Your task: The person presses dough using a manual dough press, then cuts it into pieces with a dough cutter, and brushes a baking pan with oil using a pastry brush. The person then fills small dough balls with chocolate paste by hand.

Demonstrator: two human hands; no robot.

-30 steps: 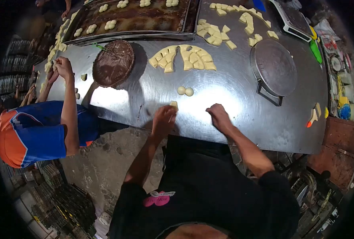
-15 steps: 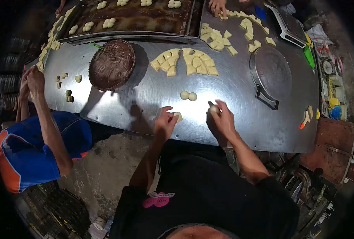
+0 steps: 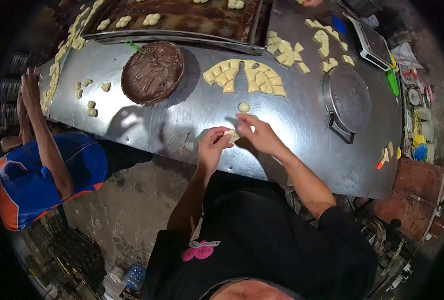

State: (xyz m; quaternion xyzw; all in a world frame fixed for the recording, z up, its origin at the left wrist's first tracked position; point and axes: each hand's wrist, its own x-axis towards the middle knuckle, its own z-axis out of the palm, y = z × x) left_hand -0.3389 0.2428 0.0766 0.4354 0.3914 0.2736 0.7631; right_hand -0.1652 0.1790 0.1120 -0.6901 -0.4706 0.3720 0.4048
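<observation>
My left hand (image 3: 215, 146) pinches a small flat piece of pale dough (image 3: 232, 135) between thumb and fingers, above the near edge of the metal table (image 3: 292, 165). Close on its right, my right hand (image 3: 258, 134) curls over the same spot, a pale dough ball (image 3: 252, 129) partly showing among its fingers. Just beyond the hands lies a single round dough ball (image 3: 243, 107). Farther back are cut dough sections (image 3: 265, 82) in a fan shape. A round container of brown paste (image 3: 153, 75) with a green-handled tool stands to their left.
At the back is a dark tray (image 3: 182, 22) with dough clusters. A round lidded pan (image 3: 349, 97) and a scale (image 3: 369, 42) are on the right. On the left, a co-worker in blue (image 3: 57, 170) has both hands near a row of dough pieces.
My right hand has come left, close to my left hand and the dough piece. One of the two resting balls no longer shows. The view has shifted, and the co-worker's hands have moved.
</observation>
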